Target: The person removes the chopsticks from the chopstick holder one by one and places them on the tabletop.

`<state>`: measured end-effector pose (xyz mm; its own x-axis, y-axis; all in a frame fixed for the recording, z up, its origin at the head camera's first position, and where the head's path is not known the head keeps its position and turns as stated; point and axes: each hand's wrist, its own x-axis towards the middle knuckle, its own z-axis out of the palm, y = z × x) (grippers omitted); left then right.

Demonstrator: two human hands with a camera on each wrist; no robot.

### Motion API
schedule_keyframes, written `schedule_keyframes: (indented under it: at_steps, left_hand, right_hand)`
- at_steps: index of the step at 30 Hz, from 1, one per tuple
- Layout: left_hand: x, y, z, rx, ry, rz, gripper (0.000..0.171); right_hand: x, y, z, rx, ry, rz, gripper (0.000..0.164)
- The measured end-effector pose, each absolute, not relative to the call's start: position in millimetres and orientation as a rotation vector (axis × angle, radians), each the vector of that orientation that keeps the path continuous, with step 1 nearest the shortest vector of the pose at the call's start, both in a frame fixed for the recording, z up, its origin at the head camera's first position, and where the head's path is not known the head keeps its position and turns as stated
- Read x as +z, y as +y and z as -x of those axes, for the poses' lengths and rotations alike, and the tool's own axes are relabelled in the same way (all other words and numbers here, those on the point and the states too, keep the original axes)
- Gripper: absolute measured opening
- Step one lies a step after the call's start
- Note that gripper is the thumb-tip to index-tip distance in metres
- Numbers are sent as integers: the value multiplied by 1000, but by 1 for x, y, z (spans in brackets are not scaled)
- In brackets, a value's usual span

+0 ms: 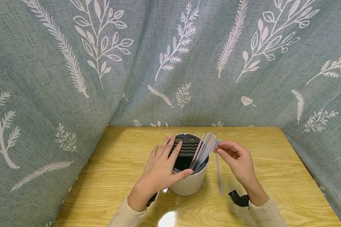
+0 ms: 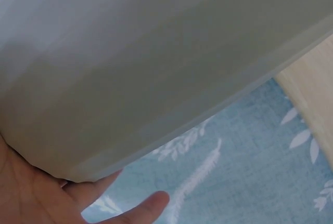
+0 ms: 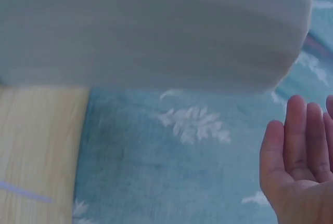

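Observation:
An off-white round holder (image 1: pixel 187 186) with a black slotted insert (image 1: pixel 184 150) stands on the table. Several thin pastel straws (image 1: pixel 199 154) lean rightward out of its front opening. My left hand (image 1: pixel 162 164) rests over the left side with fingers spread, thumb along the front rim; the left wrist view has its palm against the holder's wall (image 2: pixel 140 78). To the right of the rim, my right hand (image 1: pixel 237 160) pinches near the top of the blue straws (image 1: pixel 214 147) between thumb and forefinger. Its other fingers (image 3: pixel 295 135) stand loosely bent beside the holder.
A single purple straw (image 1: pixel 219 176) lies on the wooden table (image 1: pixel 272 170), right of the holder. Grey-blue leaf-patterned cloth (image 1: pixel 147 63) surrounds the table at the back and sides. A black strap piece (image 1: pixel 238 199) sits at the right wrist.

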<state>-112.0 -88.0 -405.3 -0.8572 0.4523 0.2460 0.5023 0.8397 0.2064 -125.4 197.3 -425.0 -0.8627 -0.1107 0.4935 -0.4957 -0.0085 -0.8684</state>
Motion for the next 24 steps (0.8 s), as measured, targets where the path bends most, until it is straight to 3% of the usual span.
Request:
schedule_keyframes:
  at_steps: [24]
  left_hand:
    - [-407,-88,112,-448,-2811,746,97]
  right_hand:
    - [-418,175,119,1985,-1882,-856,24]
